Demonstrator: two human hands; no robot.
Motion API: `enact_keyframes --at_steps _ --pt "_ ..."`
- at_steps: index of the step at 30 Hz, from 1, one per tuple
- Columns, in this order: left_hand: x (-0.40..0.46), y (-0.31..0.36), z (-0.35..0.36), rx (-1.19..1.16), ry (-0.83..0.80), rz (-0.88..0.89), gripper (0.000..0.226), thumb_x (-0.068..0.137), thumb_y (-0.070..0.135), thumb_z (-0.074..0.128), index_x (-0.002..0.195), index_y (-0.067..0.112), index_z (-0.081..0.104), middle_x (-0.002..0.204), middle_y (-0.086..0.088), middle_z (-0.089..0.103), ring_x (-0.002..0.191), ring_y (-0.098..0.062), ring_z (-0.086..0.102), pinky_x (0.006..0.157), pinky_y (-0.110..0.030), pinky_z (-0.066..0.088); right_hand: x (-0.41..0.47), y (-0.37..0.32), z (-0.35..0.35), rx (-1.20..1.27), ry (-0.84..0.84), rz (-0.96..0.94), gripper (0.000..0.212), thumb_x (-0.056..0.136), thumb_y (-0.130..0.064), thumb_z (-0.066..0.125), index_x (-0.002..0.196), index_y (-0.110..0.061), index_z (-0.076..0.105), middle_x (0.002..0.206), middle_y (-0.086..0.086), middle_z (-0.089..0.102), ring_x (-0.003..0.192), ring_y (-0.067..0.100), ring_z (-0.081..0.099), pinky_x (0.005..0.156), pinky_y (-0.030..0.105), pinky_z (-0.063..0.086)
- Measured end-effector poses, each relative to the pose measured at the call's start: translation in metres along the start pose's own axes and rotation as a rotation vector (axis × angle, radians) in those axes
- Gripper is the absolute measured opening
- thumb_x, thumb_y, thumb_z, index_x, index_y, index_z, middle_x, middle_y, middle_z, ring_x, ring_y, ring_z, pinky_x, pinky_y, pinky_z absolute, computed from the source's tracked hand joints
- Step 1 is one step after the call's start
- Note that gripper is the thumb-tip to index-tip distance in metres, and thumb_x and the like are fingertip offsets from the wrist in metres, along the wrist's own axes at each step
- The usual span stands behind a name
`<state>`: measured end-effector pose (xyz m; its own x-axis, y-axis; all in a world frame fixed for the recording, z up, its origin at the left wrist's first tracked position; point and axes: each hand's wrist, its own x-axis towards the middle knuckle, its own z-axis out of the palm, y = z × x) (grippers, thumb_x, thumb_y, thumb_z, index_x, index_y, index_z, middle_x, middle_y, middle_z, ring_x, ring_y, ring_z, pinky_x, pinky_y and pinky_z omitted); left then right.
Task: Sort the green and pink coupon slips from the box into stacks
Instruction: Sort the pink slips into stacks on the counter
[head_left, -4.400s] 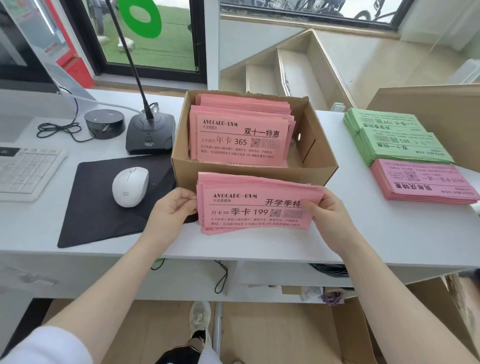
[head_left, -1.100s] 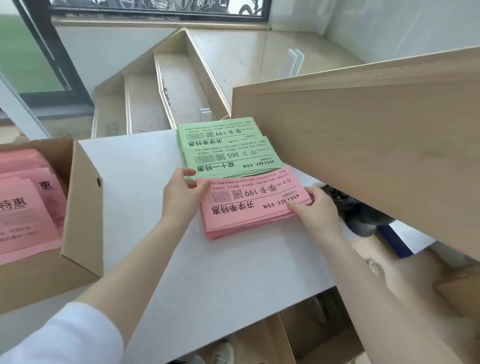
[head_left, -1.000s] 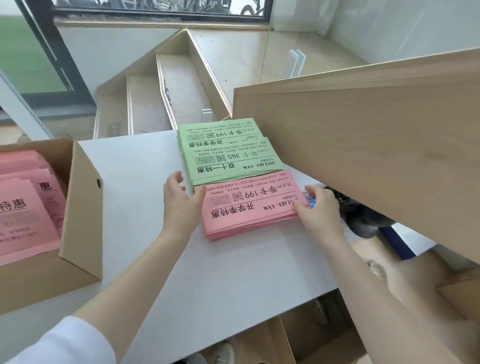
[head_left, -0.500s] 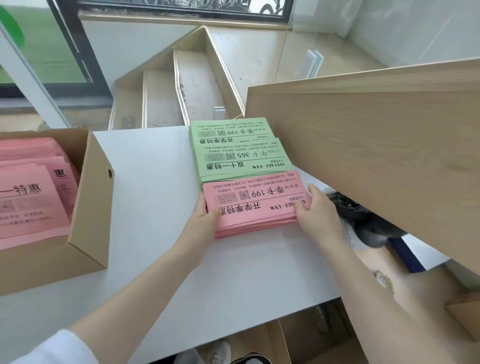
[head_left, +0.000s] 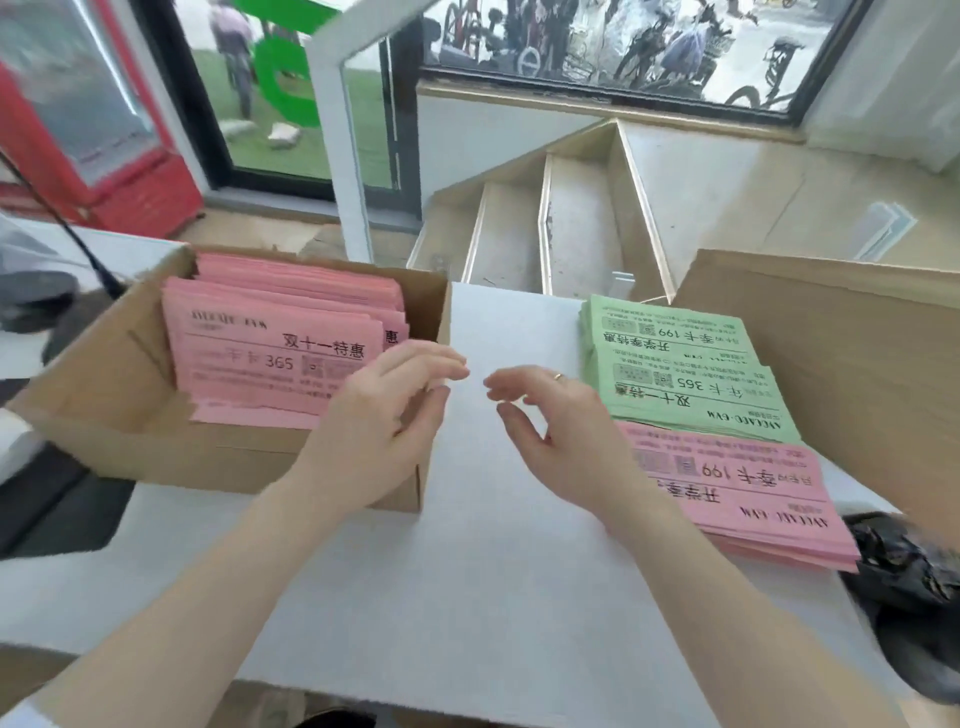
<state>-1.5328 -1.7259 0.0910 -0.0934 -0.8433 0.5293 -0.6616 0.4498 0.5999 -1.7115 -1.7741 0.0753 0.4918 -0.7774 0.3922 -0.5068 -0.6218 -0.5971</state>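
Note:
A cardboard box (head_left: 119, 395) on the left of the white desk (head_left: 467, 597) holds a thick pile of pink slips (head_left: 280, 353). At the right lie a stack of green slips (head_left: 680, 374) and, nearer me, a stack of pink slips (head_left: 748, 499). My left hand (head_left: 379, 431) hovers over the box's right wall with loosely curled fingers and holds nothing. My right hand (head_left: 556, 431) hovers above the bare desk between box and stacks, fingers relaxed and empty, a ring on one finger.
A tall wooden board (head_left: 841, 374) stands right behind the stacks. A black bag (head_left: 914, 597) hangs off the desk's right end. A microphone base and cable (head_left: 57, 291) sit at the far left. Wooden shelving (head_left: 545, 234) lies beyond the desk.
Both hands have let go of the pink stack on the right and moved left toward the box. The view has swung left, so the box is back in sight.

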Motion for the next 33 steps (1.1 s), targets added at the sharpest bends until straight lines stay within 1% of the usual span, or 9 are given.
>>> enact_keyframes --at_steps 3,6,11,15,18,23,26,30,33 --pt "-0.003 -0.033 -0.05 0.082 0.047 -0.032 0.026 0.086 0.018 0.046 0.098 0.008 0.067 0.105 0.001 0.064 0.099 -0.007 0.057 0.089 -0.017 0.044 0.029 -0.032 0.033 0.042 0.015 -0.124 0.024 0.088 -0.019 0.044 0.096 -0.013 0.065 0.092 -0.003 0.07 0.083 0.018 0.065 0.069 0.04 0.054" --pt "-0.006 -0.069 -0.099 0.131 0.078 -0.074 0.024 0.086 0.014 0.048 0.1 0.009 0.066 0.102 0.006 0.063 0.095 0.004 0.055 0.087 -0.011 0.043 0.061 -0.059 0.066 0.013 0.008 -0.142 0.025 0.085 -0.018 0.044 0.097 -0.013 0.065 0.094 -0.002 0.069 0.083 0.02 0.064 0.068 0.039 0.054" --pt "0.001 -0.138 -0.16 0.253 -0.053 -0.104 0.021 0.089 0.003 0.055 0.105 0.011 0.065 0.103 0.008 0.06 0.089 0.001 0.052 0.082 -0.009 0.041 0.114 -0.088 0.118 -0.152 -0.217 -0.007 0.029 0.09 -0.018 0.051 0.118 -0.017 0.057 0.12 -0.001 0.059 0.112 0.02 0.053 0.09 0.04 0.046" --pt "0.016 -0.189 -0.183 0.307 -0.179 -0.044 0.023 0.087 0.004 0.057 0.107 0.01 0.064 0.106 0.007 0.06 0.08 0.007 0.046 0.072 -0.01 0.035 0.152 -0.1 0.151 -0.375 -0.326 0.036 0.038 0.094 -0.019 0.046 0.132 -0.019 0.047 0.137 -0.003 0.046 0.122 0.022 0.043 0.095 0.033 0.039" --pt "0.029 -0.215 -0.189 0.316 -0.263 0.02 0.026 0.087 0.007 0.058 0.112 0.01 0.062 0.114 0.002 0.061 0.096 -0.006 0.051 0.081 -0.016 0.034 0.168 -0.097 0.172 -0.541 -0.351 0.061 0.044 0.093 -0.013 0.044 0.137 -0.015 0.04 0.141 0.002 0.041 0.123 0.026 0.042 0.099 0.039 0.037" --pt "0.039 -0.239 -0.192 0.289 -0.41 0.087 0.031 0.086 0.01 0.06 0.117 0.011 0.059 0.116 0.0 0.059 0.083 -0.005 0.044 0.079 -0.021 0.038 0.17 -0.094 0.19 -0.603 -0.257 0.047 0.042 0.079 -0.001 0.059 0.121 -0.003 0.056 0.119 0.016 0.055 0.097 0.038 0.055 0.078 0.045 0.049" --pt "0.038 -0.245 -0.192 0.252 -0.429 0.048 0.035 0.086 0.016 0.06 0.121 0.013 0.056 0.122 0.002 0.056 0.108 -0.014 0.051 0.09 -0.024 0.038 0.169 -0.097 0.193 -0.632 -0.243 0.076 0.039 0.074 -0.001 0.065 0.112 -0.001 0.059 0.105 0.018 0.058 0.086 0.038 0.055 0.067 0.044 0.051" --pt "0.038 -0.244 -0.193 0.235 -0.465 0.072 0.038 0.085 0.022 0.063 0.122 0.015 0.056 0.121 0.004 0.056 0.112 -0.015 0.05 0.093 -0.029 0.042 0.172 -0.109 0.191 -0.658 -0.266 0.128 0.03 0.083 -0.012 0.059 0.112 -0.007 0.055 0.104 0.011 0.054 0.093 0.032 0.05 0.077 0.042 0.043" --pt "0.039 -0.242 -0.193 0.275 -0.527 0.109 0.037 0.084 0.028 0.063 0.12 0.017 0.058 0.111 0.003 0.062 0.104 -0.016 0.054 0.091 -0.032 0.043 0.17 -0.121 0.188 -0.653 -0.4 0.206 0.024 0.09 -0.025 0.054 0.109 -0.01 0.055 0.107 0.006 0.049 0.102 0.026 0.046 0.079 0.036 0.041"
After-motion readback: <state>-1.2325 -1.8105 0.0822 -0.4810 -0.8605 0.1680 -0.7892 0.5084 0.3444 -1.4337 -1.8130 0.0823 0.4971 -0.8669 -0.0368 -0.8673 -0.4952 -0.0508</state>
